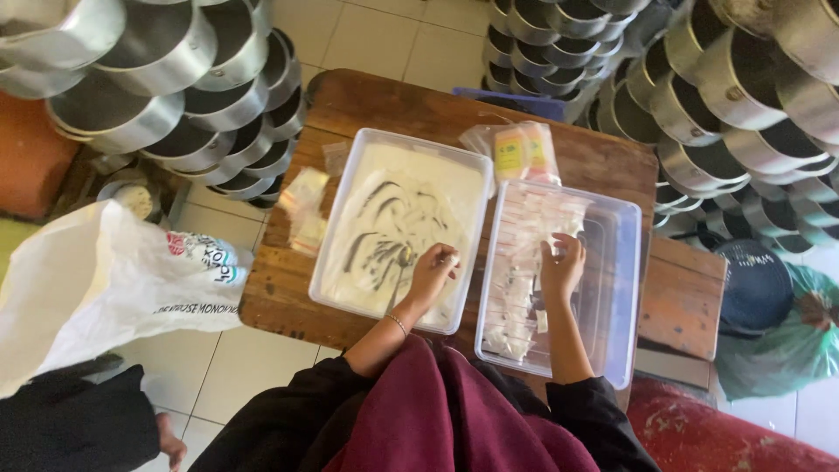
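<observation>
Spoon (404,259): small, metal, bowl resting in white powder, handle running down toward the near wall of its tub. Location: left tub, right-hand part, near side.

Left tub (350,166): clear plastic, rectangular, on the wooden table (384,100). Holds a thin layer of white powder (398,188) scraped into dark streaks where the bottom shows through.

Left hand (434,267): reaches in over the near rim, fingers curled shut around the spoon's handle, knuckles up. Thin bracelet at the wrist; black sleeve pushed back to the forearm.

Right tub (622,288): clear plastic, rectangular, just beside the left tub, on its right. Holds rows of small clear sachets (511,301) of white powder, laid flat along its left side.

Right hand (561,262): inside the right tub, palm down on the sachets near the far end, fingers bent; whether they pinch a sachet cannot be told.

Packets, far: clear bag (523,149) with yellow and pink packs, on the table beyond the right tub.

Packets, left: loose pile of small clear wrappers (303,205), pale yellow and pink, at the left tub's outer wall.

Sack (96,280): large, white, with red and blue printed label, on the floor left of the table.

Surround: stacked round metal pans (175,79), far left and far right.
</observation>
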